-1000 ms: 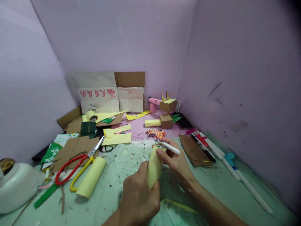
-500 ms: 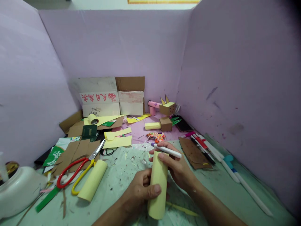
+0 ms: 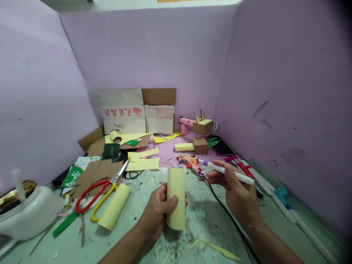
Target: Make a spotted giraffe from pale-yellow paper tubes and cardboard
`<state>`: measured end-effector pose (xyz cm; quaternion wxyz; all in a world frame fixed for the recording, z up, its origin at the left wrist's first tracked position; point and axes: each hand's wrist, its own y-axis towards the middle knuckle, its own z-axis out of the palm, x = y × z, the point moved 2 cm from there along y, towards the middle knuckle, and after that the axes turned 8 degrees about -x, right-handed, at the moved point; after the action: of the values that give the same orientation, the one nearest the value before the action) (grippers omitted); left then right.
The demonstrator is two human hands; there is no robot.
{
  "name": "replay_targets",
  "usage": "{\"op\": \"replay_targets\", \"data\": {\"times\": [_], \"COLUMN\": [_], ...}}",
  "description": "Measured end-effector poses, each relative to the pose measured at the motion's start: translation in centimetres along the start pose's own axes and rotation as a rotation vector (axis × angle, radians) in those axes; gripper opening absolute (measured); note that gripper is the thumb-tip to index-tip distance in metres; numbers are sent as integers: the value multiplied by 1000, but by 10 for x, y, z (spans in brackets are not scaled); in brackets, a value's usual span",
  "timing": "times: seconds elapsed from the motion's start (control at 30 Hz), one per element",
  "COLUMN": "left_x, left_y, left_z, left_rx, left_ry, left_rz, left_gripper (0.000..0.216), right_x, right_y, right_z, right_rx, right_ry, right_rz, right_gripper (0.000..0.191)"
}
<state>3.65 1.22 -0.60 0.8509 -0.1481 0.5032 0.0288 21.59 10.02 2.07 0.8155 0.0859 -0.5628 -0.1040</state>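
Observation:
My left hand (image 3: 159,205) is wrapped round a yellow paper tube (image 3: 176,200), held nearly upright over the green table, thumb across its front. Apart from the tube, my right hand (image 3: 239,190) grips a white marker (image 3: 231,172) with a purple tip end pointing left. Behind that tip lies a flower-patterned glue gun (image 3: 189,161), its black cord (image 3: 220,200) running toward the front right. A second yellow paper tube (image 3: 114,207) rests to the left, beside scissors (image 3: 103,190) with red and yellow handles.
Cardboard scraps (image 3: 93,174) and yellow paper strips (image 3: 144,164) lie at the back left. A white teapot-like vessel (image 3: 35,209) stands far left. Several markers (image 3: 247,168) and a phone (image 3: 221,146) lie at right. Small cardboard models (image 3: 202,127) stand near the back wall.
My right hand has left the tube and moved right with the marker. My left hand still holds the tube, slightly further left. The glue gun and its cord show more fully.

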Motion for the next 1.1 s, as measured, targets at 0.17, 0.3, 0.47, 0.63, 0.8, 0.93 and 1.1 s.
{"op": "replay_targets", "data": {"times": [0.17, 0.3, 0.47, 0.63, 0.8, 0.93, 1.1], "left_x": [1, 4, -1, -9, -7, -2, 1], "left_y": [-1, -1, 2, 1, 0, 1, -1], "left_z": [4, 7, 4, -1, 6, 8, 8], "left_rx": [-40, -71, -118, -148, -62, -72, -48], "left_ry": [51, 69, -116, -282, -285, -250, -188], "left_rz": [7, 22, -100, -163, -135, -193, -193], "left_gripper": [61, 57, 52, 53, 41, 32, 22], "right_x": [9, 11, 10, 9, -3, -20, -24], "right_y": [-17, -27, -26, -20, -22, -27, -29], "right_z": [4, 15, 14, 10, 21, 29, 29], "right_rx": [139, 168, 118, 51, 11, 170, 231], "right_ry": [-159, -215, -141, -115, -56, -93, -220], "right_rz": [-263, -307, -288, -236, 33, 207, 94], "right_gripper": [23, 14, 12, 15, 31, 33, 34]}}
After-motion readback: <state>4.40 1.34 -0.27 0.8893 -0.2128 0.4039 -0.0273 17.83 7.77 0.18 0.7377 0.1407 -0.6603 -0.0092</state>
